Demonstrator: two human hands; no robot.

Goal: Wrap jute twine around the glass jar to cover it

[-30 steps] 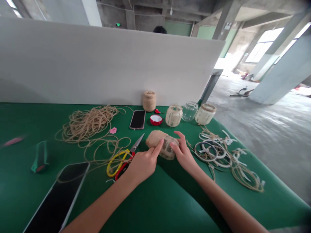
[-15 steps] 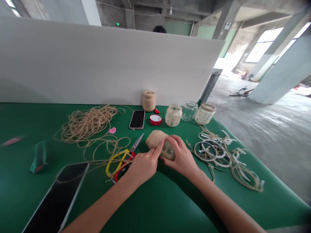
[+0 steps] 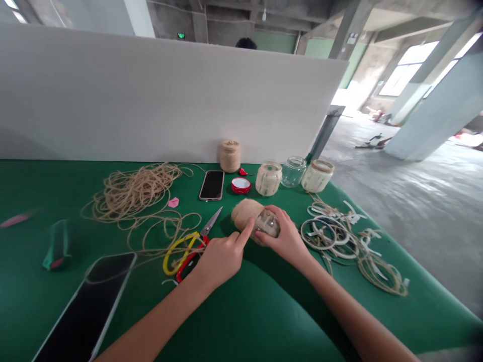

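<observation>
One finger of the left hand (image 3: pixel 226 254), others curled, best presses twine (image 3: pixel 244 212) snugly; right hand (image 3: pixel 284 235) fingers and thumb clasp the jar (image 3: pixel 268 223).

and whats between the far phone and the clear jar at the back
In the head view, a shallow round red piece with a white top, then a whitish jar; a small red item lies just behind the round piece.
</observation>
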